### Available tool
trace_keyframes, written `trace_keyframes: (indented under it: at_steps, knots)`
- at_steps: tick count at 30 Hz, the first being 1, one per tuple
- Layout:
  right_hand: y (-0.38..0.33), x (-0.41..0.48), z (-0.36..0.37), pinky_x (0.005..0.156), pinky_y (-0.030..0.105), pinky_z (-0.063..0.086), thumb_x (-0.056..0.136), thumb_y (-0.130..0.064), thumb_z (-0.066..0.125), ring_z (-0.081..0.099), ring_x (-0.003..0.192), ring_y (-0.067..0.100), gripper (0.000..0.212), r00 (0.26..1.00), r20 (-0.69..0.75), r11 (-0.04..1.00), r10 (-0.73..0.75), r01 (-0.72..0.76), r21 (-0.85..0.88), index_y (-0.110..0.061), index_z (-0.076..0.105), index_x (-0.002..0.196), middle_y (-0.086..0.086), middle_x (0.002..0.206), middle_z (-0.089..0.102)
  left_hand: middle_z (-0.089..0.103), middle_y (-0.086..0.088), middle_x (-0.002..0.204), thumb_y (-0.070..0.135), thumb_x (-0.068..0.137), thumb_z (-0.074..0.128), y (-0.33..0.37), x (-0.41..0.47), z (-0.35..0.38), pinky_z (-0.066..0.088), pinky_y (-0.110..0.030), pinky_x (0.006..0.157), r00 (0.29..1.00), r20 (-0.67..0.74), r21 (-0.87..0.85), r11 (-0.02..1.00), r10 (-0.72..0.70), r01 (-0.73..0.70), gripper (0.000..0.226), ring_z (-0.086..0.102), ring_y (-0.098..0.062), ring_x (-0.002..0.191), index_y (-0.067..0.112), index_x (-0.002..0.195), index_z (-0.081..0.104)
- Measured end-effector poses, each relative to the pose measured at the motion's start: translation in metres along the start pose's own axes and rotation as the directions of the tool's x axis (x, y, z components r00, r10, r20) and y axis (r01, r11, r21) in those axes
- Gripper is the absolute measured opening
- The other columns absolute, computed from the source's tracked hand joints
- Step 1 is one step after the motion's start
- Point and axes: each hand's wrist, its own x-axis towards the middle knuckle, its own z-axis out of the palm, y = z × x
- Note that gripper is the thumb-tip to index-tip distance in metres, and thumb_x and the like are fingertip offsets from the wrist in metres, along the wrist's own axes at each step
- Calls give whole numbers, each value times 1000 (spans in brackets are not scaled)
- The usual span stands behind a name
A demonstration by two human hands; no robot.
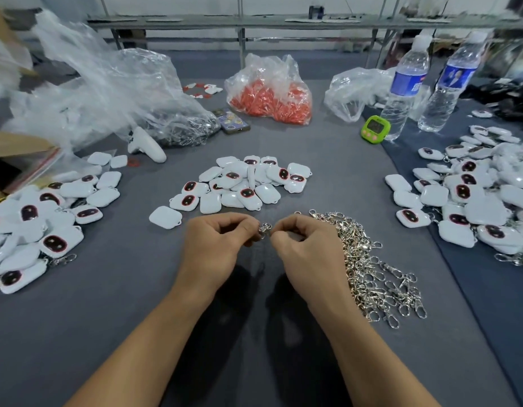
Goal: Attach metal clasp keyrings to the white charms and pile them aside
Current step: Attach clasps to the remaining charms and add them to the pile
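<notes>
Clasp keyring (pixel 265 230) up between the two hands, just over the table (pixel 131 333) — left grip (pixel 222 242) and right grip (pixel 305 248) both curled in, each pinching it at the fingertips from its own side. No charm in either hand that I can see.

It's a tiny bit of bright metal, so I'd call it light, stiff and slippery, with a sprung gate that will fight back. Best held by the clasp body in one grip while the other works the ring.

The loose clasps (pixel 377 271) lie tangled just beside the right wrist and look likely to snag on each other.

The bare white charms (pixel 242 183) sit heaped straight ahead, near the hands. They look like glossy hard shells, probably light and quick to skid — take one by its flat faces and leave the small corner loop free.

Finished charms are heaped far left (pixel 34 230) and far right (pixel 474 201), with clasps showing at the edges.

The table wears a grey cloth, matte, which should stop pieces rolling. Further back there are crumpled clear plastic bags (pixel 107 83), a bag of red pieces (pixel 272 95), a green timer (pixel 375 129), two water bottles (pixel 407 83) and a phone (pixel 230 121). A long bench (pixel 254 23) runs along the wall behind.
</notes>
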Motion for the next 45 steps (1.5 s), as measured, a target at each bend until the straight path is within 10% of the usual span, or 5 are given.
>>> trace_keyframes:
  at_steps: [12, 15, 18, 31, 45]
  knots:
    - [0, 1, 16, 107, 30, 40, 78, -22, 64, 52, 122, 13, 45, 950, 289, 757, -122, 277, -592, -28, 71, 122, -14, 124, 67, 73, 27, 76, 23, 83, 77, -3, 4, -12, 48, -17, 71, 967, -253, 208, 973, -40, 95, 13, 67, 9, 77, 34, 76, 77]
    - [-1, 1, 11, 92, 35, 37, 82, -16, 55, 53, 109, 24, 14, 992, 91, 706, -85, 124, -697, -20, 65, 91, -6, 108, 68, 73, 25, 76, 12, 85, 75, -5, 3, -10, 48, -10, 66, 982, -180, 223, 971, -49, 90, 23, 68, 8, 76, 32, 76, 77]
    - [0, -4, 9, 101, 34, 40, 85, -19, 57, 55, 120, 21, 38, 991, -31, 778, -128, 81, -623, -24, 70, 120, -5, 131, 68, 74, 25, 77, 4, 86, 75, -4, 2, -9, 46, -2, 62, 993, -92, 188, 978, -78, 94, 33, 69, 8, 74, 37, 79, 75]
    - [5, 5, 5, 45, 22, 40, 81, -10, 74, 54, 43, 11, 16, 996, 92, 999, -6, 2, 41, -24, 79, 75, -1, 57, 69, 77, 11, 75, 11, 80, 82, 3, 0, -9, 52, -10, 66, 998, 59, 98, 995, -7, 1, 20, 73, -3, 72, 31, 75, 82]
    - [10, 5, -1, 52, 19, 42, 76, -16, 80, 57, 52, 7, 14, 978, -61, 942, -198, 173, -286, -26, 74, 70, -9, 56, 62, 76, 16, 72, 17, 80, 81, 2, -8, -6, 49, -9, 61, 982, 188, 227, 973, -11, -32, 16, 72, 1, 68, 33, 80, 81]
